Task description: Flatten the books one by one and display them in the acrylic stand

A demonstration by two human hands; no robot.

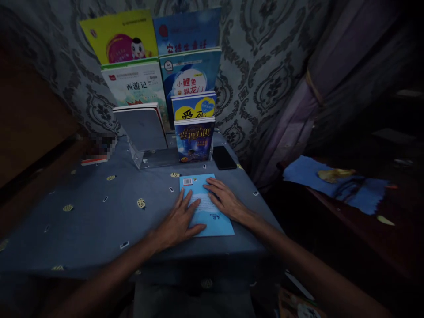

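Observation:
A light blue book (212, 223) lies closed on the cloth-covered table, its barcode side facing up. My left hand (180, 218) rests on the book's left edge, fingers spread. On the right side of the cover lies my right hand (227, 198), also flat with its fingers apart. Behind the book stands a clear stepped book rack (155, 160). Its front row holds a dark blue book (194, 139) on the right and a book with a plain grey cover (142, 128) on the left. More books, among them a white-green one (139, 84) and a yellow one (122, 35), rise in tiers behind.
A black phone (224, 158) lies right of the rack. Some items with a red edge, partly blurred out, sit at the table's back left (96, 154). A patterned wall and a tied curtain (285, 132) border the table. A blue cloth (334, 183) lies on a surface at right.

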